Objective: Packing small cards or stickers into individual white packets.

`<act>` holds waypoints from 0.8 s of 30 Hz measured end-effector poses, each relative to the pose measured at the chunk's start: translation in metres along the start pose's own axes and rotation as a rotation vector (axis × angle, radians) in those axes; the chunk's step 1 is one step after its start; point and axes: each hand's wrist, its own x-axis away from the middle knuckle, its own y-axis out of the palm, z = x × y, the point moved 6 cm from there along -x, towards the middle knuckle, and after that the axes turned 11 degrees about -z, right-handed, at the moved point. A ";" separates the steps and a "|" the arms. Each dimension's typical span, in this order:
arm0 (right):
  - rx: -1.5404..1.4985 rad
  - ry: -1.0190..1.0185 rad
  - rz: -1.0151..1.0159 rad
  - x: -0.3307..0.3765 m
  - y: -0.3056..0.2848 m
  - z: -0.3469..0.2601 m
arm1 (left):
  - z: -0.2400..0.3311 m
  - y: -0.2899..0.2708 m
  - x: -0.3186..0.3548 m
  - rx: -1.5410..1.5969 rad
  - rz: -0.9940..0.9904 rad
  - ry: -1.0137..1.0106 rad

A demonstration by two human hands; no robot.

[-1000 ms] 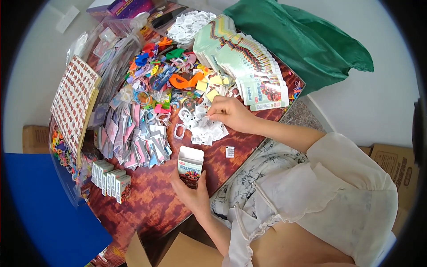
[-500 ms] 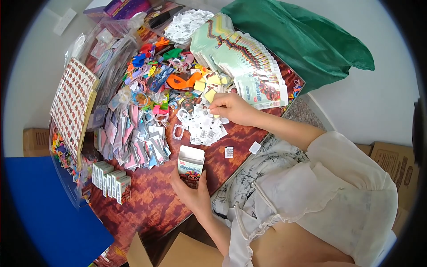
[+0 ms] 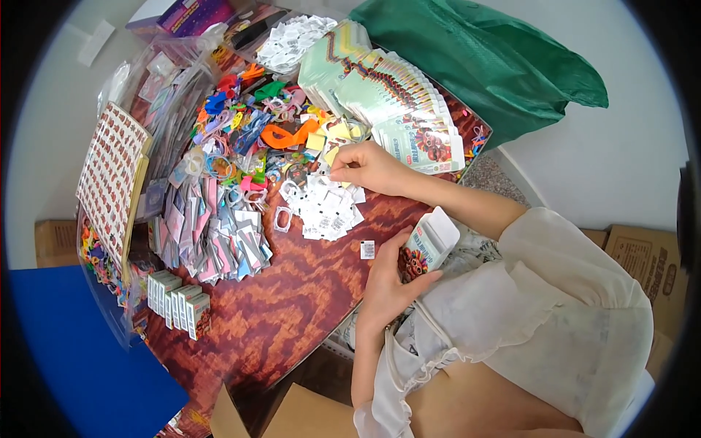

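Red-brown wood grain showed on the worktop [image 3: 292, 314] where we sat sorting small goods. Our left hand [image 3: 383, 281] had its fingers wrapped around a small white carton [image 3: 427, 248] with its top flap open, holding it tilted just off the worktop's near edge, at about four o'clock from the centre. Our right hand [image 3: 369, 166] reached out to about one o'clock, its fingertips pinched together over the far edge of a loose pile of white printed slips [image 3: 325, 208]; we could not tell whether a slip was between them. One single slip [image 3: 367, 250] lay apart, just beside the carton at its nine o'clock. Beyond the pile, toward eleven o'clock, lay a heap of coloured plastic rings and clips [image 3: 248, 131]. A fanned stack of pale green printed cards [image 3: 387, 102] sat at twelve o'clock, with a green bag [image 3: 496, 66] behind it. At nine o'clock lay grey and pink packets [image 3: 212, 233], and at eight o'clock a row of small closed boxes [image 3: 179, 303] stood side by side.
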 end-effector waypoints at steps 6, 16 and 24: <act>-0.268 0.127 -0.059 -0.007 -0.016 -0.004 | 0.003 -0.008 -0.011 -0.210 -0.089 -0.037; -0.423 0.171 0.002 0.000 -0.024 -0.015 | -0.001 -0.058 0.022 0.398 0.210 0.068; -0.753 0.236 -0.263 0.010 0.021 -0.029 | 0.003 -0.076 0.080 -0.218 0.868 -0.105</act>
